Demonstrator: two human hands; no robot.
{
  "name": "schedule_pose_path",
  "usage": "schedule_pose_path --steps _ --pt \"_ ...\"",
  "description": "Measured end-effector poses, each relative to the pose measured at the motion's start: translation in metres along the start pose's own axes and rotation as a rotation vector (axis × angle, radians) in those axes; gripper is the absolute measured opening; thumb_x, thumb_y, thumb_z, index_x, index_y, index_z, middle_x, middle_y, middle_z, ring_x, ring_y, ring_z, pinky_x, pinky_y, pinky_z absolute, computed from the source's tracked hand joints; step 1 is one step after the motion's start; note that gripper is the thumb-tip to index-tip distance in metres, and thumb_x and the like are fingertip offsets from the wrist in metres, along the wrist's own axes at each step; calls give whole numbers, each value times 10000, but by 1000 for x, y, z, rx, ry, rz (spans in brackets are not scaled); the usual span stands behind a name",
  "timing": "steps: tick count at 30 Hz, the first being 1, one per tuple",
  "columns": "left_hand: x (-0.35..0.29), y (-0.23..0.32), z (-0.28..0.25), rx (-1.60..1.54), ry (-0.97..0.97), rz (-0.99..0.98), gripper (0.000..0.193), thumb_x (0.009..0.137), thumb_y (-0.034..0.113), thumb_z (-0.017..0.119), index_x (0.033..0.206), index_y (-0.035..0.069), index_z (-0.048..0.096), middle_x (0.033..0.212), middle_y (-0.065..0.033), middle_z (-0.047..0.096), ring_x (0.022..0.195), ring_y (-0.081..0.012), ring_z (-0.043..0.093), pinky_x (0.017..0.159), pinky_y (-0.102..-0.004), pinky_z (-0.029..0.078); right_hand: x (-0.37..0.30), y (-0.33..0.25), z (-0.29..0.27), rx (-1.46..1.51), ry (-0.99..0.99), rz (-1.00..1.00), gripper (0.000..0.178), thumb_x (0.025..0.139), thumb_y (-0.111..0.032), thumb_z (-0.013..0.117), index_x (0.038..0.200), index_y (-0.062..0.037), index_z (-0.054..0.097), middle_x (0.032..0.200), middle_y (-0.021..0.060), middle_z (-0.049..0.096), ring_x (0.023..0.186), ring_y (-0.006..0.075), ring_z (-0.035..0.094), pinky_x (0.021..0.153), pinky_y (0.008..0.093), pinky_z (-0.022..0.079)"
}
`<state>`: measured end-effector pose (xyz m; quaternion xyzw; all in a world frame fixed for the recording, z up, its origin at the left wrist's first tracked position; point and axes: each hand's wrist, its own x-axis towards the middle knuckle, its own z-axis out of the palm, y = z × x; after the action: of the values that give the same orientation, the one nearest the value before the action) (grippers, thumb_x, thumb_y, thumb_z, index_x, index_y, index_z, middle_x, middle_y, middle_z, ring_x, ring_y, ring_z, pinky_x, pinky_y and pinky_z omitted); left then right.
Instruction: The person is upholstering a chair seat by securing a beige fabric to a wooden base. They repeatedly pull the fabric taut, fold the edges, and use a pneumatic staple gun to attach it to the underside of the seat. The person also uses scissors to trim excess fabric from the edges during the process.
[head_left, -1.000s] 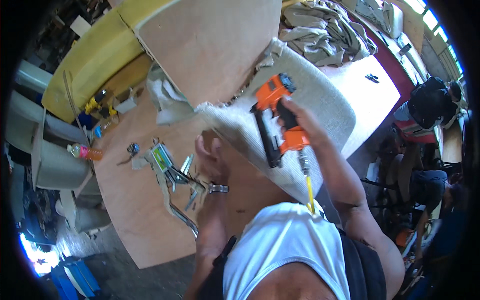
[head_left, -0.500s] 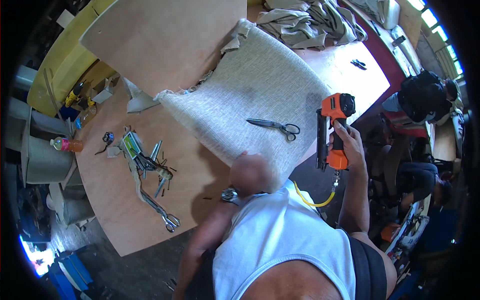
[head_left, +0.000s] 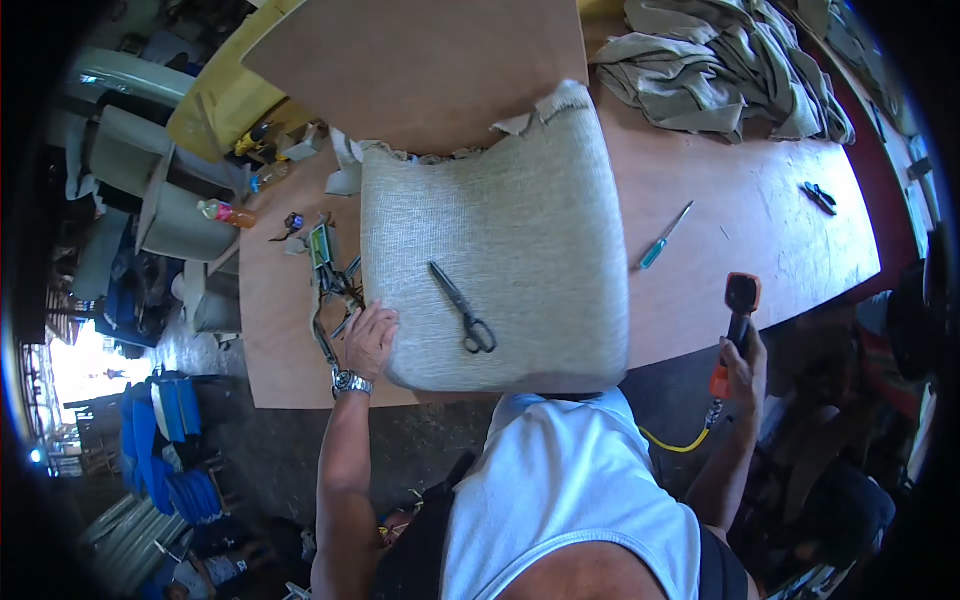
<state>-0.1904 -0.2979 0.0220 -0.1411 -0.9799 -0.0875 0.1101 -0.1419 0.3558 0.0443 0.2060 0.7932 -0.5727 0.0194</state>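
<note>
A padded piece covered in grey-beige woven fabric (head_left: pixel 520 230) lies on the table in front of me, ragged cloth edges showing along its far side. My left hand (head_left: pixel 371 340), with a watch at the wrist, grips its near left edge. Black-handled scissors (head_left: pixel 463 310) rest on top of the fabric. Off to the right, clear of the table edge, my right hand (head_left: pixel 745 370) holds an orange and black air staple gun (head_left: pixel 742 292) by its handle. A yellow hose (head_left: pixel 682 447) runs from the gun's lower end.
A teal-handled screwdriver (head_left: pixel 655 250) and pliers (head_left: pixel 820 198) lie on the wooden table (head_left: pixel 700 310). Crumpled fabric (head_left: pixel 720 70) is heaped at the far right. Left of the padded piece are assorted tools and a green box (head_left: pixel 320 246). A large board (head_left: pixel 420 60) covers the far side.
The padded piece has turned so its near edge faces me, scissors still on it. The screwdriver has come into sight. My right hand has lowered and tilted the staple gun.
</note>
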Motion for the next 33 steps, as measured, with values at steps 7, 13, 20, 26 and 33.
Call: schedule_pose_path --steps 7,13,20,26,33 --pt "34 1 0 -119 76 -428 175 912 152 712 1045 40 693 1152 -149 721 1245 -366 627 989 -451 521 21 62 28 -400 89 38 722 882 -145 715 1549 -82 447 1081 202 727 929 304 732 859 411 549" --pt "0 23 4 -118 187 -694 505 920 285 736 1319 18 581 1245 -227 674 1176 -377 653 980 -452 518 53 58 47 -830 -6 39 795 812 -74 739 1550 -159 456 1237 223 693 1117 382 692 944 467 541" --pt "-47 -19 5 -488 -94 -1001 804 931 486 707 1505 5 415 1464 -278 530 1272 -392 596 1034 -456 483 82 118 46 -658 22 -121 790 765 17 726 1504 -152 504 1319 187 669 1212 380 647 1019 457 514" --pt "41 -43 20 -459 3 -737 870 932 512 677 1527 -33 351 1456 -324 510 1340 -446 522 1095 -487 443 116 55 35 -696 54 -35 463 850 -217 748 1285 -84 659 1085 193 723 1061 366 691 924 450 529" --pt "219 -62 35 -326 -48 -641 899 946 563 607 1547 -22 280 1444 -346 497 1250 -507 573 1031 -541 483 68 -232 89 -809 -106 -515 373 810 -228 838 1105 -40 711 813 134 732 727 270 713 708 402 543"
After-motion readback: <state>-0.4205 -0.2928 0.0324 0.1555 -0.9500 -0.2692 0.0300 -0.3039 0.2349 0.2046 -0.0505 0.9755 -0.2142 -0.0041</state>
